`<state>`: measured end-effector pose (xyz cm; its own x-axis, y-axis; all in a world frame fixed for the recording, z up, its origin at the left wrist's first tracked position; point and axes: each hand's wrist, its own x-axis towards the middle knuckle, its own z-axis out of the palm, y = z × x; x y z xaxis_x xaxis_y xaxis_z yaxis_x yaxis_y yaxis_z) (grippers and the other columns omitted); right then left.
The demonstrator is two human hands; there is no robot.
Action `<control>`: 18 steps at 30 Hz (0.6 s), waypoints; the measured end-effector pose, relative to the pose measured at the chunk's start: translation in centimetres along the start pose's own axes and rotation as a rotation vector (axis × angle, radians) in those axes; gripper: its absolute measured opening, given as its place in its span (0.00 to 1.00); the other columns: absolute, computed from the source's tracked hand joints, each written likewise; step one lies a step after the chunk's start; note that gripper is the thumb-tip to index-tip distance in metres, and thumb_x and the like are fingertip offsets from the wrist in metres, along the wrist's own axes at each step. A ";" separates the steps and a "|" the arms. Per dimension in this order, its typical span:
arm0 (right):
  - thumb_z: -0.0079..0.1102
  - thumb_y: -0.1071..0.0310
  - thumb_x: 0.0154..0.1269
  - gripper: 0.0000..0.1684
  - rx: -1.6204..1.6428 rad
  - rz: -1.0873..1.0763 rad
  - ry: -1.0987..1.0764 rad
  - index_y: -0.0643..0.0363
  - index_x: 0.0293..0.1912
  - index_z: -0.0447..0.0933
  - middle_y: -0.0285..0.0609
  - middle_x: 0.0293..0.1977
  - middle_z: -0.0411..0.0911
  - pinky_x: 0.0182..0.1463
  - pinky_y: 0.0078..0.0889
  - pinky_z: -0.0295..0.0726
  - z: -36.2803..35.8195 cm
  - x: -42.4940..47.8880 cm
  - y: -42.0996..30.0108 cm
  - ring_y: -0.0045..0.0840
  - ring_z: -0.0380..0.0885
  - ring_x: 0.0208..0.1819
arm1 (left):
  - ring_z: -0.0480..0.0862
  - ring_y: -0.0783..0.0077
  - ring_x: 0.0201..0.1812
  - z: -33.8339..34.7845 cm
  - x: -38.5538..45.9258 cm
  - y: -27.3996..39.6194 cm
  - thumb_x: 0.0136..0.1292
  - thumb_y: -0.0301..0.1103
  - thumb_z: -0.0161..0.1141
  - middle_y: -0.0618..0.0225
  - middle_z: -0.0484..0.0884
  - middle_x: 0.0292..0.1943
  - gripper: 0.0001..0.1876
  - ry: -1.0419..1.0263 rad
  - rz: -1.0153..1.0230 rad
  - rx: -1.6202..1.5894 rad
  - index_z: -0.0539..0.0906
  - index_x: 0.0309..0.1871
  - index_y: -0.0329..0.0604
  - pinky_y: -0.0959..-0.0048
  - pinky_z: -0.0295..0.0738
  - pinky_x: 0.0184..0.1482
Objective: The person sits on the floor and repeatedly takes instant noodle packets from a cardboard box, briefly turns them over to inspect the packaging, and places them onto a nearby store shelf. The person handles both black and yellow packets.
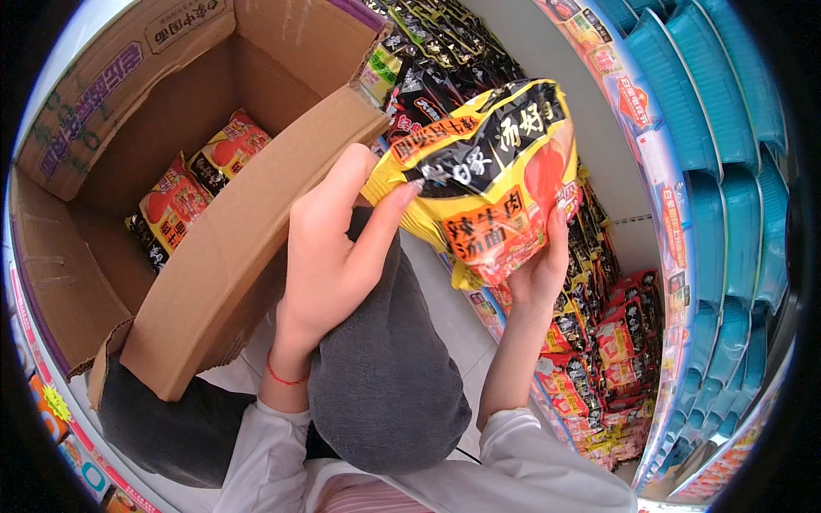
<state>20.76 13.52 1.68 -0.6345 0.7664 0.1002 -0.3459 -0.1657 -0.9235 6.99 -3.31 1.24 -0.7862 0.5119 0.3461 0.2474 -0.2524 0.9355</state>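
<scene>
Both my hands hold a yellow, black and red packet of instant noodles (494, 173) up in front of me. My left hand (340, 250) pinches its crimped left end between thumb and fingers. From below and the right, my right hand (542, 263) supports the packet, its fingers mostly hidden behind it. To the left stands an open cardboard box (96, 237) with its flaps spread. Inside at its bottom lie a few matching noodle packets (173, 199), partly hidden by the near flap (250, 243).
Right of my knee (391, 365), a display bin holds rows of noodle packets (567, 385); black and green ones (442, 45) fill its far end. A printed shelf edge (660, 192) borders it, with teal plastic containers (689, 102) beyond. More goods (58, 410) line the lower left.
</scene>
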 end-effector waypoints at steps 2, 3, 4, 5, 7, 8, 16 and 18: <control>0.45 0.57 0.67 0.26 -0.025 -0.036 -0.050 0.63 0.59 0.60 0.45 0.56 0.68 0.59 0.37 0.68 -0.5 0.1 -0.4 0.30 0.70 0.55 | 0.78 0.85 0.36 0.9 0.0 0.0 0.59 0.22 0.56 0.70 0.77 0.28 0.04 0.057 -0.017 -0.198 0.71 0.33 0.33 0.84 0.72 0.36; 0.45 0.57 0.67 0.26 -0.032 -0.054 -0.081 0.63 0.59 0.60 0.45 0.56 0.68 0.59 0.37 0.68 -0.3 0.3 -0.6 0.30 0.70 0.55 | 0.78 0.85 0.36 1.1 0.0 0.2 0.60 0.22 0.56 0.69 0.77 0.28 0.04 0.090 -0.022 -0.293 0.71 0.33 0.34 0.83 0.72 0.36; 0.44 0.59 0.68 0.26 -0.008 -0.042 -0.117 0.63 0.59 0.59 0.44 0.56 0.67 0.59 0.38 0.68 0.0 0.4 -0.8 0.30 0.69 0.56 | 0.79 0.82 0.36 1.0 0.2 0.6 0.58 0.22 0.57 0.68 0.79 0.30 0.05 0.080 -0.076 -0.420 0.72 0.36 0.34 0.83 0.73 0.37; 0.45 0.58 0.67 0.26 0.031 -0.028 -0.116 0.63 0.59 0.59 0.45 0.56 0.68 0.59 0.37 0.67 0.6 0.4 -1.0 0.30 0.69 0.55 | 0.79 0.81 0.36 1.0 0.2 0.8 0.58 0.22 0.58 0.68 0.79 0.31 0.06 0.051 -0.096 -0.473 0.72 0.37 0.34 0.82 0.73 0.37; 0.47 0.58 0.66 0.27 0.113 0.000 -0.115 0.65 0.58 0.61 0.45 0.54 0.69 0.59 0.37 0.67 2.1 0.4 -1.2 0.30 0.70 0.54 | 0.80 0.80 0.36 1.0 0.2 1.2 0.57 0.22 0.59 0.67 0.80 0.33 0.09 -0.009 -0.135 -0.575 0.73 0.39 0.34 0.82 0.74 0.38; 0.43 0.56 0.68 0.26 0.168 0.066 -0.087 0.64 0.59 0.60 0.44 0.55 0.68 0.60 0.37 0.66 2.3 0.6 -0.9 0.30 0.70 0.55 | 0.80 0.80 0.37 0.5 0.2 0.8 0.55 0.22 0.61 0.68 0.80 0.34 0.12 -0.138 -0.153 -0.479 0.74 0.42 0.34 0.81 0.74 0.39; 0.45 0.56 0.68 0.26 0.191 0.111 -0.073 0.63 0.59 0.61 0.43 0.55 0.69 0.59 0.36 0.68 3.4 0.4 0.1 0.28 0.70 0.55 | 0.81 0.77 0.34 0.9 0.0 -0.3 0.59 0.22 0.56 0.63 0.81 0.32 0.11 -0.130 -0.077 -0.373 0.74 0.46 0.31 0.78 0.75 0.38; 0.43 0.57 0.68 0.26 0.093 0.073 -0.069 0.62 0.59 0.60 0.43 0.56 0.67 0.60 0.37 0.66 3.0 0.6 -0.1 0.29 0.68 0.56 | 0.82 0.75 0.34 0.9 0.0 -0.2 0.60 0.22 0.54 0.60 0.81 0.31 0.10 -0.102 -0.039 -0.287 0.73 0.45 0.30 0.76 0.75 0.37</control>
<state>18.35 12.19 2.97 -0.7052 0.7063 0.0617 -0.3576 -0.2792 -0.8912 7.46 -2.51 1.07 -0.7274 0.6019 0.3296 0.0373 -0.4450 0.8947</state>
